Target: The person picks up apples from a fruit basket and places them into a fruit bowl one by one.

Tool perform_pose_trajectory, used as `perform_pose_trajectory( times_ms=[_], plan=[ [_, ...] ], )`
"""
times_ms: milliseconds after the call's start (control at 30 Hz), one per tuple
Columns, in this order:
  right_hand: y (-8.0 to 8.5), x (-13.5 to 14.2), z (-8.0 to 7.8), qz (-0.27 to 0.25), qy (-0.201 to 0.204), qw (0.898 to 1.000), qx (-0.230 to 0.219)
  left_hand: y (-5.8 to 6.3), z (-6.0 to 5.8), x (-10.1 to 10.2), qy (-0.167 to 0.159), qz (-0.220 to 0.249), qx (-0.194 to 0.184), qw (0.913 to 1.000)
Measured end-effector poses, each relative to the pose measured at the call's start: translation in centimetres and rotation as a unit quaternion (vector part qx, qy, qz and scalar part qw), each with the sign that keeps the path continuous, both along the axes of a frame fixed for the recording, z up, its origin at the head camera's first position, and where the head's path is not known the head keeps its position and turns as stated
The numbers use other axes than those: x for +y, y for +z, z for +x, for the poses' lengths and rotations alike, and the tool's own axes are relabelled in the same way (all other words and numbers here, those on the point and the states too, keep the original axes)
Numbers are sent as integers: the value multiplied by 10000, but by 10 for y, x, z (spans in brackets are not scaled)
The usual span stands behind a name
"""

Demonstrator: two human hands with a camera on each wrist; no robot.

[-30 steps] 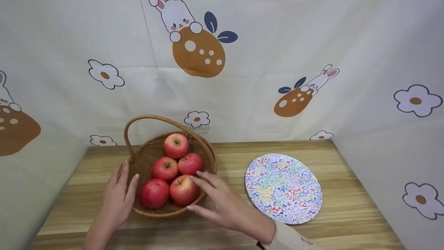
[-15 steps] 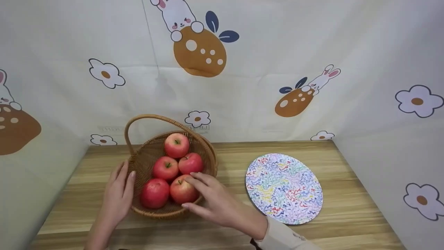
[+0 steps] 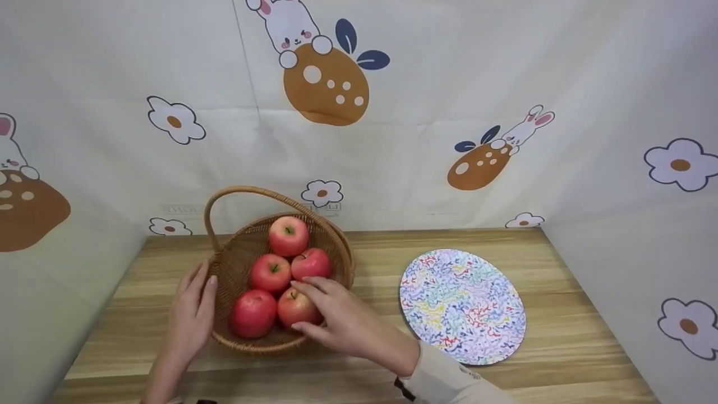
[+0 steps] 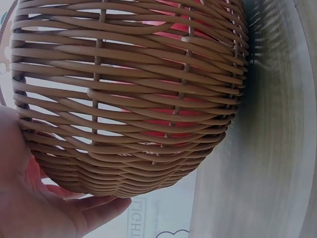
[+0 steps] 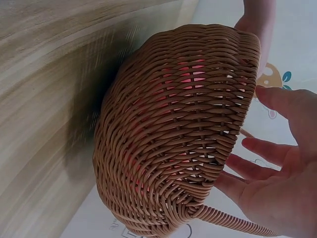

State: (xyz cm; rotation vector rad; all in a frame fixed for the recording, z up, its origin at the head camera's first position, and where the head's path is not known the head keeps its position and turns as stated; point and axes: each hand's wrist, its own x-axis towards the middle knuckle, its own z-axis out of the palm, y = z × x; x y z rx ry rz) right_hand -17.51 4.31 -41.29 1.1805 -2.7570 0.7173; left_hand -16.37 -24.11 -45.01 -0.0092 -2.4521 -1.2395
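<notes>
The left hand (image 3: 192,317), fingers extended, rests against the wicker basket (image 3: 234,268). The right hand (image 3: 343,320), thumb and fingers spread, spans the front-right apple (image 3: 294,310); grip cannot be confirmed.

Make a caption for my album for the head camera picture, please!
Five apples in a wicker basket: right fingers over one, left fingers at its side.

Soft, muted light; blurry shadow (image 5: 81,131) beside basket (image 5: 173,124)
</notes>
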Motion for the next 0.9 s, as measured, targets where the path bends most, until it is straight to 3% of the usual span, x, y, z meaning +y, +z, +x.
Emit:
perform_pose_trajectory(
  times_ms=[367, 633, 900],
  plan=[
    [-2, -12, -14, 352, -73, 9993, -104, -2, -5, -5, 44, 319, -304, 9990],
    [-1, -17, -23, 567, -232, 9971, -460, -1, -7, -9, 19, 486, -571, 9972],
    [-1, -23, -31, 575, -256, 9954, -725, -4, -8, -11, -11, 507, -541, 9972]
  ],
)
